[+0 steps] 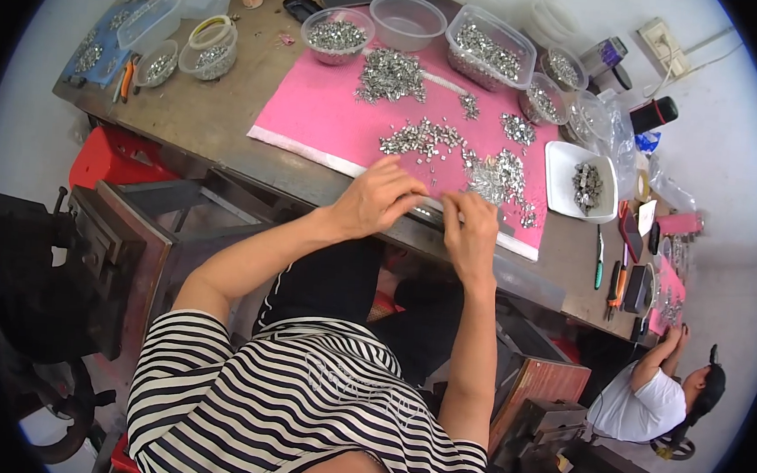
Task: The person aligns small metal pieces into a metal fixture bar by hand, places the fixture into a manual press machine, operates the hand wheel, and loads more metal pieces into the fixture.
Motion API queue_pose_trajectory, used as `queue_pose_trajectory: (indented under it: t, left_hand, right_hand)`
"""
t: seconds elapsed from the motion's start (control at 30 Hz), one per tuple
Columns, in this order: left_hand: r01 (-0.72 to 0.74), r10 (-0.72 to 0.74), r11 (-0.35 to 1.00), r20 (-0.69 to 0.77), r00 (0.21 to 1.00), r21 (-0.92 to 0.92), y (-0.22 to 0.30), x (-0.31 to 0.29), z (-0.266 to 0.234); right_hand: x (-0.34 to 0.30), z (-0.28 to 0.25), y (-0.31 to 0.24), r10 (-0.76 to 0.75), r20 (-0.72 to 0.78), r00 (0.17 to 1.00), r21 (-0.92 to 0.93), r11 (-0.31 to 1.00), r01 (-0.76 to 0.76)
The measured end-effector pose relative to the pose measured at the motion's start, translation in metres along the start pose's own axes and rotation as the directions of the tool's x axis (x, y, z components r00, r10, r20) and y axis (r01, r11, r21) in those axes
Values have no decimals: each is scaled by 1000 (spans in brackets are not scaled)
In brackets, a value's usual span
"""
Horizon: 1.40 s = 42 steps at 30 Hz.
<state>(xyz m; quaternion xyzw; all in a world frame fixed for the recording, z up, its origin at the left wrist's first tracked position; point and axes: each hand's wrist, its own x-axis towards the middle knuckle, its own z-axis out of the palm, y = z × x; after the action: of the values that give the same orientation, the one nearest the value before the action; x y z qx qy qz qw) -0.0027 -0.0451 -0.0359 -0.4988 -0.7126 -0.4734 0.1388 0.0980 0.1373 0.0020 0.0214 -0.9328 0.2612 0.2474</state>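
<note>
Evidently, the pink cloth mat with a white border (pixel 304 115) serves as a bright backdrop that makes the small silvery metal pieces (pixel 423 139) easy to pick out. These lie scattered at 12 o'clock from the hands, with a denser silvery metal heap (pixel 505 177) at 2 o'clock, presumably kept within short reach. The round clear plastic tub (pixel 337 58) at 11 o'clock and the square white plastic tray (pixel 559 182) at 3 o'clock probably keep batches apart. Over the mat's near edge, the left hand (pixel 383 198) and right hand (pixel 474 228) face each other, fingers curled, fingertips pinched close together; I cannot tell what, if anything, they grasp. The left forearm enters from 8 o'clock, elbow flared; the right rises straighter from 6 o'clock.
</note>
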Motion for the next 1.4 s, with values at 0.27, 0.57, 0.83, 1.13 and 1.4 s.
queue_pose_trajectory:
  t: [0.27, 0.57, 0.83, 1.13, 1.4]
  left_hand:
    - [-94, 33, 956, 214, 976, 279, -42, 50, 9]
    - [-135, 68, 946, 227, 971, 294, -48, 53, 21]
    - [-195, 125, 939, 244, 962, 285, -47, 58, 25]
    - [4, -18, 995, 137, 990, 102, -24, 45, 13]
    - [153, -137, 972, 99, 986, -181, 20, 13, 8]
  right_hand:
    - [25, 31, 17, -28, 24, 999, -240, 970, 33]
    - [-4, -1, 1, 163, 32, 986, 162, 973, -166]
    - [-20, 1, -5, -49, -17, 999, -20, 999, 48]
    - [-21, 2, -14, -180, 55, 982, -277, 942, 188]
    - [-18, -11, -7, 13, -63, 998, 43, 999, -10]
